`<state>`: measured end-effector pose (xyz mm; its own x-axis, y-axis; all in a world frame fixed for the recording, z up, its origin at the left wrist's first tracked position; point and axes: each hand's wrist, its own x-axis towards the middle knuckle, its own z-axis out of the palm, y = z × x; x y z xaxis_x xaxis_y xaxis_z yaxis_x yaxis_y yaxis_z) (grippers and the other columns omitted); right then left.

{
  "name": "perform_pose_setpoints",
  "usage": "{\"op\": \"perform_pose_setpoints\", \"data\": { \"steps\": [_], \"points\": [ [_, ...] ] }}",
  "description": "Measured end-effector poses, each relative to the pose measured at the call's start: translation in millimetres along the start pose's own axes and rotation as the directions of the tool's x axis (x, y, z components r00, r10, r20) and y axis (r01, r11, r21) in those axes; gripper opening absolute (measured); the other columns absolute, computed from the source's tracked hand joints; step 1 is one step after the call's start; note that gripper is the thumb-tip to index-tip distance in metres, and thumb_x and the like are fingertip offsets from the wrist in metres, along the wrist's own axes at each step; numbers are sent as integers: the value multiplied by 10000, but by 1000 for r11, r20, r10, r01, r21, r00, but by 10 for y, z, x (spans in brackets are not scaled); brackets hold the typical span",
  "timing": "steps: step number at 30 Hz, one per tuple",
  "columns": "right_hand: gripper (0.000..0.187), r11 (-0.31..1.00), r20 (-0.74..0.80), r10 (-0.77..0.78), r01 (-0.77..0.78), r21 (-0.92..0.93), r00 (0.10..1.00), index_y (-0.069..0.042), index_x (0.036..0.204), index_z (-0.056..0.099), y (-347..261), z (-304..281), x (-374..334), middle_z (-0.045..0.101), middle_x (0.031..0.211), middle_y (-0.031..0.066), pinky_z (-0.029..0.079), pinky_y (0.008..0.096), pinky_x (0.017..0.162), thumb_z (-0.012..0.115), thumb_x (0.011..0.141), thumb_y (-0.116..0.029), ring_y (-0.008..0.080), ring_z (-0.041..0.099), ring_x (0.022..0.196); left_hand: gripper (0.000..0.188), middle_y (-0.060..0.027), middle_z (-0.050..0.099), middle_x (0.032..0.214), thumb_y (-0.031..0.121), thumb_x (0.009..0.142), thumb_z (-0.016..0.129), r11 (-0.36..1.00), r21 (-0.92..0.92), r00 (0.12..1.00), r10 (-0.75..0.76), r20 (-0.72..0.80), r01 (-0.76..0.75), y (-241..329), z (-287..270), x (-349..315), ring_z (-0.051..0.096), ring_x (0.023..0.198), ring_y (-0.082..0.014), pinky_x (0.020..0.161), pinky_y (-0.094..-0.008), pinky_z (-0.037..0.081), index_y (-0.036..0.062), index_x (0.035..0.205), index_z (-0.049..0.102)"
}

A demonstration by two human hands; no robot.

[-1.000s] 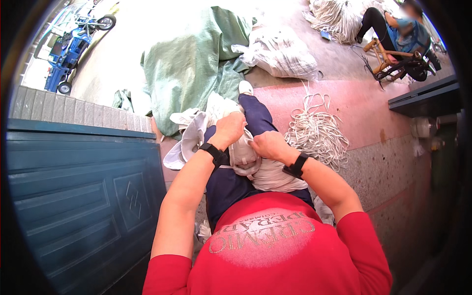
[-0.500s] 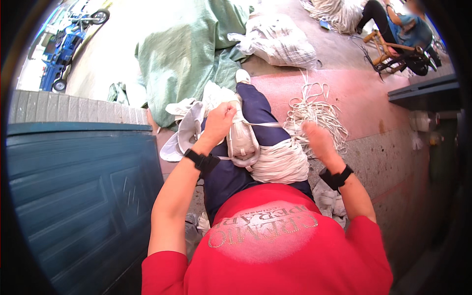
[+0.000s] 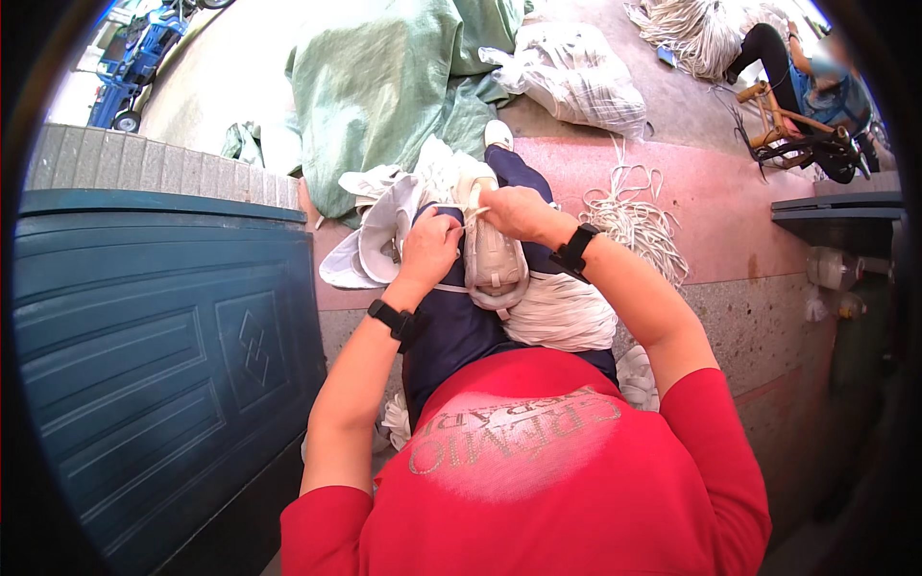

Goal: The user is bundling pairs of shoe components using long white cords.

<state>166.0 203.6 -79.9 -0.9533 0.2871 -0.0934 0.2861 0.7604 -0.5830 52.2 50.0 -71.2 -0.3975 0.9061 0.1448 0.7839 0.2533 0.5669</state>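
A pale beige shoe (image 3: 496, 266) rests on my thighs, its heel toward me. Over its upper part my right hand (image 3: 519, 213) is closed, fingertips pinching a thin white shoelace (image 3: 471, 219). My left hand (image 3: 431, 250) is closed beside the shoe's left side, fingers pressed together on the same lace. Just left of it lie more white shoe uppers (image 3: 386, 230), partly overlapping on my leg. A thick bundle of white laces (image 3: 561, 313) lies across my right thigh. The toe end of the shoe is partly hidden by my right hand.
A loose heap of white laces (image 3: 634, 219) lies on the pink floor. Beyond are a green tarp (image 3: 375, 96) and a white plastic sack (image 3: 574, 79). A blue door panel (image 3: 163, 355) stands at left. Another person (image 3: 816, 86) sits by a bamboo chair (image 3: 765, 115) at far right.
My right hand has come in from the right, over the lace heap, to the shoe. The left hand has lowered slightly, and both now meet at the lace. The view has shifted a little.
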Motion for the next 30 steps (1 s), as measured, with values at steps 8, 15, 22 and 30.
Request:
{"op": "perform_pose_setpoints", "data": {
  "steps": [8,15,22,30],
  "points": [
    [314,904,-30,246,-218,368,969,21,800,553,42,109,28,579,774,240,434,438,679,513,791,-290,389,561,792,91,-137,586,771,127,731,579,987,155,987,-59,152,35,62,25,256,517,795,-326,686,-424,425,40,710,598],
    [343,842,21,253,-231,488,967,46,836,568,19,75,18,579,772,255,435,418,665,512,781,-288,380,575,766,65,-109,578,712,114,716,581,930,296,959,147,244,-218,151,-20,372,521,781,-310,646,-416,434,56,698,606],
    [325,824,-152,342,-218,523,927,37,782,557,-51,26,-160,565,744,256,426,434,637,460,835,-269,383,569,737,192,-86,608,737,262,673,655,950,310,997,22,68,-42,75,98,266,525,779,-280,605,-395,424,76,708,625],
    [240,979,-171,195,-181,91,966,-43,717,600,-311,143,-275,580,661,166,458,414,578,555,760,-275,332,591,674,268,-144,594,852,255,729,582,952,305,943,-101,318,-1,193,7,191,497,897,-325,706,-441,435,27,871,581]
  ]
}}
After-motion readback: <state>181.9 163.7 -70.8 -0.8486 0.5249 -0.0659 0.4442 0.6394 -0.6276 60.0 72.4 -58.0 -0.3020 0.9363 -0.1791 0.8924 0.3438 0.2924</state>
